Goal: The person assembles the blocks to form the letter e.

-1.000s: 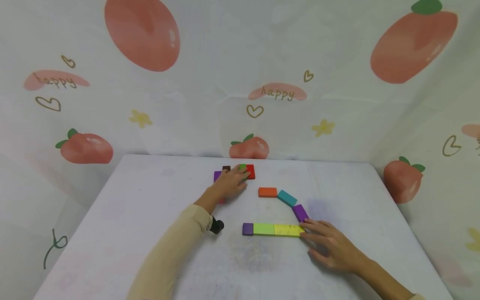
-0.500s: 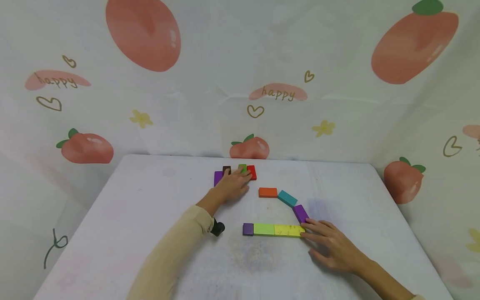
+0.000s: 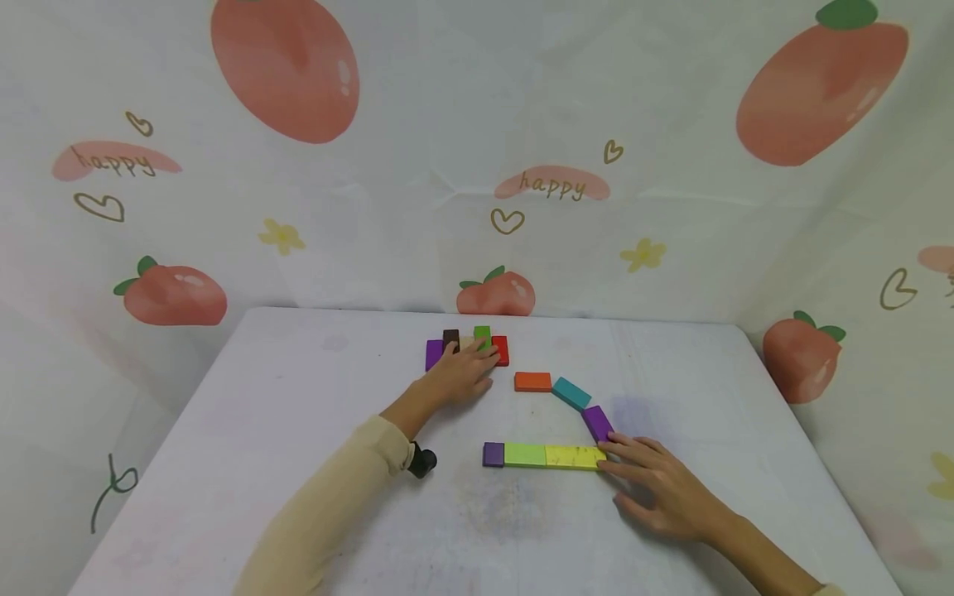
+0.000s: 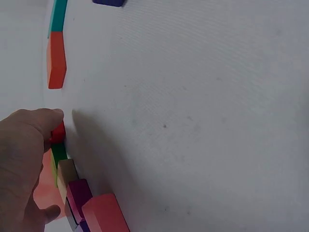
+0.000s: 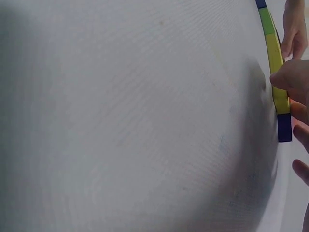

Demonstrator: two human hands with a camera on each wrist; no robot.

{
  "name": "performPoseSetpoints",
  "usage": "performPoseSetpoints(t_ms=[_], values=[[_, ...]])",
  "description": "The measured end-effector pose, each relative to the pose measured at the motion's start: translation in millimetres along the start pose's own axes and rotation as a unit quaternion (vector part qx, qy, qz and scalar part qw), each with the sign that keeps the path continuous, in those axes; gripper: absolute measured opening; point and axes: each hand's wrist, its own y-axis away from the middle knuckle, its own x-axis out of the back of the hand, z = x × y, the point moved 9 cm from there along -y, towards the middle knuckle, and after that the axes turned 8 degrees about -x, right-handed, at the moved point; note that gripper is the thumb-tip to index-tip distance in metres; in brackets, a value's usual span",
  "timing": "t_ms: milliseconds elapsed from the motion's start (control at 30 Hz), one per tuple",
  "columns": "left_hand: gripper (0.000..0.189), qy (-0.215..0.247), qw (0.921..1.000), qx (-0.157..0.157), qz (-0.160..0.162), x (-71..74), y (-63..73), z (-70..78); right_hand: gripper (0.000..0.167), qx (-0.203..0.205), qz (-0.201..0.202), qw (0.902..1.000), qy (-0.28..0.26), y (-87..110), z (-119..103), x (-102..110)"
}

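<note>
At the back of the white table point(image 3: 551, 550), a bunch of blocks is partly covered by the left hand point(image 3: 460, 372). Its fingers are spread and loosely bent, and the red block point(image 3: 503, 348) is touched by the fingertips. Just beside it, the green block point(image 3: 482, 332) is seen, then a tan block point(image 3: 466, 341), a dark brown block point(image 3: 450, 337) and a purple block point(image 3: 434, 354). In the left wrist view, a pink block point(image 4: 106, 215) and a magenta block point(image 4: 79, 194) are shown too. To the right, a bent line is made by the orange block point(image 3: 532, 382), the teal block point(image 3: 571, 394) and the violet block point(image 3: 596, 420). Nearer, a straight row is made by a small plum block point(image 3: 493, 454), a lime block point(image 3: 525, 455) and a yellow stretch point(image 3: 570, 457). The yellow end and the violet block are touched by the right hand point(image 3: 659, 488), whose fingers are spread apart. In the right wrist view, a dark blue block point(image 5: 285, 127) is seen past the yellow. A tan sleeve point(image 3: 320, 505) is worn on the left arm.
</note>
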Motion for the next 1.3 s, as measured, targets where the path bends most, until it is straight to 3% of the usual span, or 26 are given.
performPoseSetpoints(t_ms=[200, 367, 600, 867, 1067, 1300], values=[[0.051, 0.005, 0.9999, -0.013, 0.000, -1.0, 7.5, 3.8, 0.051, 0.004, 0.003, 1.0000, 0.004, -1.3, -0.2, 1.3], [0.046, 0.005, 0.9994, -0.028, 0.022, 2.5, 14.3, 6.8, 0.050, -0.001, 0.001, 1.0000, 0.007, -2.0, 0.3, 0.6], [0.028, 0.023, 0.9936, -0.039, 0.103, 11.6, 15.9, 8.7, 0.049, -0.005, 0.006, 0.9999, 0.012, -0.9, 1.3, -0.1], [0.019, 0.021, 0.9844, 0.012, 0.174, 17.1, 11.0, 7.6, 0.050, -0.006, 0.010, 0.9999, 0.013, 0.3, 2.2, -1.1], [0.015, 0.034, 0.9817, 0.023, 0.186, 17.0, 10.9, 4.8, 0.049, -0.011, 0.008, 0.9997, 0.021, -0.1, 2.7, -1.0], [0.018, 0.050, 0.9831, 0.032, 0.173, 14.5, 13.6, 2.6, 0.048, -0.011, 0.015, 0.9995, 0.026, -1.0, 0.9, 1.7]])
